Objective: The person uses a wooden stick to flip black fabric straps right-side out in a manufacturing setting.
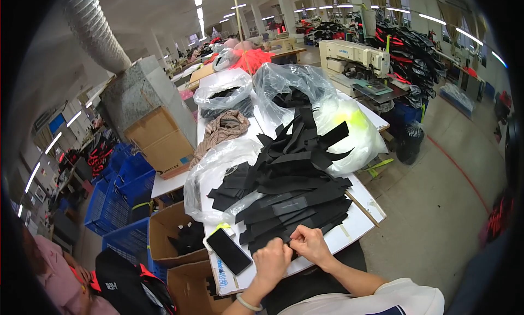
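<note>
My left hand [272, 259] and my right hand [309, 243] are both closed, side by side at the front edge of the white table [357, 227]. Their fingers pinch a black fabric strip [293, 254], of which only a small dark bit shows between them; the rest is hidden. Right beyond my knuckles lies a layered spread of flat black strips [297, 206]. Behind it rises a tangled heap of more black strips [295, 143]. A dark-screened phone [229, 251] lies left of my left hand.
Clear plastic bags [286, 77] stand beyond the heap, and a white plastic bag [355, 129] bulges at right. A thin stick [363, 209] juts past the right edge. Cardboard boxes [173, 227] and blue crates [124, 236] sit at left. A person in pink [57, 271] is at lower left.
</note>
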Tool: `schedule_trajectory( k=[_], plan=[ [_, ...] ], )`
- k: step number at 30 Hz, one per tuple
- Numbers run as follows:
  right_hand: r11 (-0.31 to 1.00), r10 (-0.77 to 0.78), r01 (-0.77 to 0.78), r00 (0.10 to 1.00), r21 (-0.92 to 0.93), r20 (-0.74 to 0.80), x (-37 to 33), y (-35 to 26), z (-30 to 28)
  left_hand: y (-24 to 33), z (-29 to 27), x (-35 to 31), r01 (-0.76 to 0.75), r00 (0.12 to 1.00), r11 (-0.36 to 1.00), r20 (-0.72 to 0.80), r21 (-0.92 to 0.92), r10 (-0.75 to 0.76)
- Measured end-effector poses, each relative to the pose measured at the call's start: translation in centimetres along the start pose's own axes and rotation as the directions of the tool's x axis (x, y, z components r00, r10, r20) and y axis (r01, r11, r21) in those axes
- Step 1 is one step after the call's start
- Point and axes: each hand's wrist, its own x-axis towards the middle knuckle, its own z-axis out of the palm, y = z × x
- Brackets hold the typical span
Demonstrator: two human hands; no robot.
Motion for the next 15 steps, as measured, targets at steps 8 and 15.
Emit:
schedule_trajectory(
  k=[8,15],
  plan=[
    [0.998,0.007,-0.009,1.000,0.058,0.026,0.7,-0.1,-1.7,1.6,3.6,0.2,0.275,0.947,0.740,0.039,-0.614,-0.319],
    [0.987,0.033,-0.044,0.997,0.153,0.071,0.1,0.5,0.1,-1.1,4.0,-1.6,0.292,0.899,0.784,-0.123,-0.548,-0.421]
  ],
)
